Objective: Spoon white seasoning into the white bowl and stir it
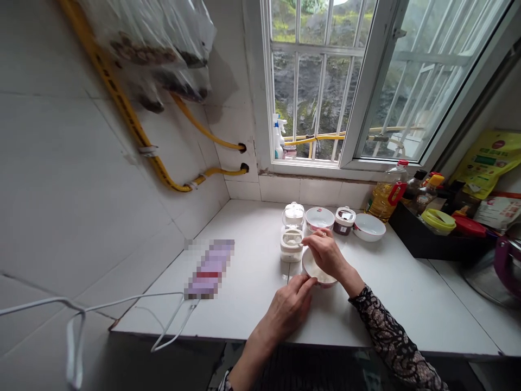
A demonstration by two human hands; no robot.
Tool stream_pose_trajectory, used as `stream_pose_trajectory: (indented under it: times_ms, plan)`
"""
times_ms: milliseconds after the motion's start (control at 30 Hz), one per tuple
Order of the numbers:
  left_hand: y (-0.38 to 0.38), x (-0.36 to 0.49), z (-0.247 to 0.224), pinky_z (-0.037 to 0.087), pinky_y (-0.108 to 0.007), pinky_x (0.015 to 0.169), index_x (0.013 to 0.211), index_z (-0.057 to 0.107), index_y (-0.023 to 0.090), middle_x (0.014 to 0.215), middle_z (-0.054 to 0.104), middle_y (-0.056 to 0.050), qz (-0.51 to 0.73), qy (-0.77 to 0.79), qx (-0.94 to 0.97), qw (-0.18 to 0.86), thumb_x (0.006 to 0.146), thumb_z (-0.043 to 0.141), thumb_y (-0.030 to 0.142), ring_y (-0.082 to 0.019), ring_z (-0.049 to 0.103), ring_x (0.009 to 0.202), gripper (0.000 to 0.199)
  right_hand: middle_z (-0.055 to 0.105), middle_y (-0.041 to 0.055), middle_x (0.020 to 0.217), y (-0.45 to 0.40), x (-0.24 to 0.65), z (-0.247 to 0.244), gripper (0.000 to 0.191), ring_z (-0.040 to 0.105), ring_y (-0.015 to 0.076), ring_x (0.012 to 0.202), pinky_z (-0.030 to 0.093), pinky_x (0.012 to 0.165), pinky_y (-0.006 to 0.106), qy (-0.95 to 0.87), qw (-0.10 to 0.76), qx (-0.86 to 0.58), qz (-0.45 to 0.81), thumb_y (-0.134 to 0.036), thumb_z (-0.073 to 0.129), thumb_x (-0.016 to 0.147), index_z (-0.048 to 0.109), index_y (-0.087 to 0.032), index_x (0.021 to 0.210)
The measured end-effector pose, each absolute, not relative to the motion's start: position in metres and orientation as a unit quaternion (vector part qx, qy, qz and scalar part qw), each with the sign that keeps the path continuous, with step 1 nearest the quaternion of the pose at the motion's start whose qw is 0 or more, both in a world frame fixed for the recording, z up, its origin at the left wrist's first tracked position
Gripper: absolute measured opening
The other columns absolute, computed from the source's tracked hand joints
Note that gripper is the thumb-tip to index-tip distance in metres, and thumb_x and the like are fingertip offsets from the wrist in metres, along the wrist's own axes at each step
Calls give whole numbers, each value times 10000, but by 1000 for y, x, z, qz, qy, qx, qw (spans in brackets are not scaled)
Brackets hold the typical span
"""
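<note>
- Thumb over the rim, the left hand [295, 298] holds the near bowl [306, 266] on the counter [252, 309], apparently to keep it from sliding.
- Fingers drawn together, the right hand [325, 254] pinches what looks like a small spoon [298, 243] at the white jar [291, 253], its wrist crossing above the bowl.
- Jar and bowl stand side by side, the jar to the left, probably to keep the path between them short.
- Farther off, a pale container [293, 213], a far bowl [319, 221], a dark jar [342, 229] and a shallow bowl [369, 228] line up below the window [317, 81], seemingly within easy reach.
- At far right, a black box [413, 234] corrals bottles and tubs, with the oil [386, 190] beside it.
- Hidden: the right hand covers part of the near bowl; its pale contents cannot be identified from here. Whether the pale container is separate or the jar's raised lid is unclear.
- Blurred: a purple item [210, 270] at left, unreadable. Cut off: the pot [486, 271] at right.
</note>
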State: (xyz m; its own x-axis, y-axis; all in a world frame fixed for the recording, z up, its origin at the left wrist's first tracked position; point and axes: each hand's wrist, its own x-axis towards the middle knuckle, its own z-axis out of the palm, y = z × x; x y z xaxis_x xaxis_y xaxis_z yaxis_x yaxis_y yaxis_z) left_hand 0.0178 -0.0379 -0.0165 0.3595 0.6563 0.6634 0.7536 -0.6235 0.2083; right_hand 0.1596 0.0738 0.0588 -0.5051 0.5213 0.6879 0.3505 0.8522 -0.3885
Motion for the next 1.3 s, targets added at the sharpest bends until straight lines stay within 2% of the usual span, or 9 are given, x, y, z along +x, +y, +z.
stream_pose_trajectory:
  times_ms: [133, 267, 367, 500, 700, 833, 933, 1033, 1300]
  plan:
    - [-38, 18, -15, 598, -295, 769, 1261, 500, 175, 1085, 655, -107, -371, -430, -820, 71, 874, 432, 71, -200, 666, 967, 407, 729, 46, 780, 72, 167, 63, 200, 639, 205, 782, 413, 952, 438, -857, 445, -248, 81, -170, 463, 946, 651, -214, 895]
    - [-39, 18, -13, 595, -296, 786, 1271, 492, 187, 1075, 652, -98, -365, -433, -822, 62, 870, 457, 74, -200, 668, 966, 418, 691, 42, 783, 78, 183, 63, 137, 625, 200, 721, 498, 739, 362, -748, 524, -323, 249, -278, 524, 892, 642, -215, 864]
    - [-40, 17, -13, 595, -301, 790, 1287, 478, 190, 1085, 645, -97, -361, -432, -825, 50, 871, 464, 75, -202, 663, 973, 432, 627, 11, 710, 84, 196, 61, 145, 568, 161, 596, 478, 618, 310, -692, 533, -336, 352, -329, 544, 820, 621, -212, 784]
    - [-40, 16, -14, 593, -305, 776, 1293, 468, 192, 1091, 640, -100, -356, -433, -827, 47, 879, 453, 79, -207, 656, 973, 429, 578, -6, 635, 87, 208, 63, 137, 517, 145, 548, 430, 581, 292, -716, 487, -332, 374, -291, 519, 780, 615, -202, 742]
    - [-40, 16, -15, 588, -300, 777, 1288, 475, 192, 1083, 639, -98, -355, -432, -827, 51, 885, 446, 93, -205, 655, 966, 416, 645, 7, 661, 77, 204, 68, 181, 545, 172, 700, 417, 779, 332, -861, 354, -293, 218, -158, 477, 798, 618, -207, 695]
    - [-41, 16, -13, 587, -299, 777, 1292, 467, 186, 1086, 638, -98, -357, -431, -827, 56, 894, 448, 92, -210, 651, 972, 409, 602, -15, 589, 72, 198, 66, 207, 525, 149, 631, 410, 725, 302, -868, 298, -285, 278, -124, 449, 777, 601, -200, 660]
    - [-41, 16, -13, 586, -297, 769, 1298, 461, 181, 1097, 636, -105, -359, -428, -828, 56, 897, 448, 88, -212, 649, 979, 412, 524, -37, 495, 77, 199, 63, 177, 473, 127, 527, 382, 600, 265, -796, 316, -333, 395, -135, 464, 714, 609, -191, 630]
    - [-41, 16, -13, 587, -299, 761, 1298, 459, 178, 1096, 637, -106, -362, -425, -828, 56, 890, 454, 80, -216, 651, 976, 420, 533, -34, 495, 86, 204, 61, 127, 460, 115, 488, 360, 532, 248, -692, 362, -367, 505, -174, 513, 655, 628, -176, 602]
    - [-41, 15, -13, 588, -292, 751, 1299, 460, 180, 1095, 638, -104, -362, -424, -828, 52, 868, 464, 65, -214, 655, 963, 446, 535, -16, 483, 104, 212, 54, 110, 445, 109, 458, 371, 507, 257, -615, 412, -377, 557, -212, 548, 605, 644, -166, 578]
